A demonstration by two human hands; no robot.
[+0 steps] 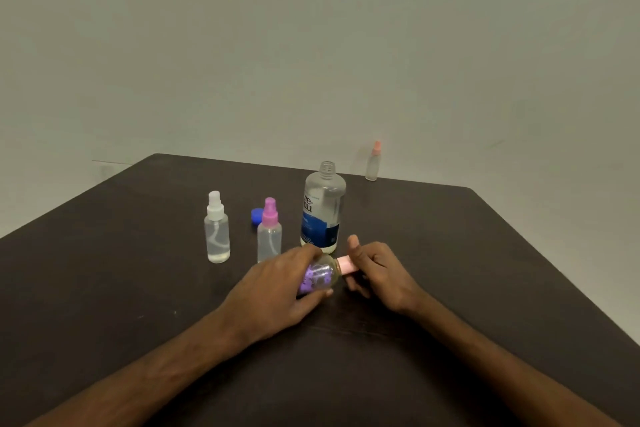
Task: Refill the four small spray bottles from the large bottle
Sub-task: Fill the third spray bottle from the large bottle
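Left hand (277, 291) grips purple-printed spray bottle (320, 276); large bottle (322, 208) reads "re-nu".

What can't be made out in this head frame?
Head view:
- Small round clear bottle with purple print: fill level hidden by the left hand.
- Its pink cap: far end hidden in the right hand's grip.
- Blue round cap: partly behind the pink-topped clear spray bottle.
- Orange-topped frosted bottle at far edge: too small to judge fill.

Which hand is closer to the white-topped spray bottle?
Left. The left hand sits right of and in front of the white-topped spray bottle; the right hand lies farther right.
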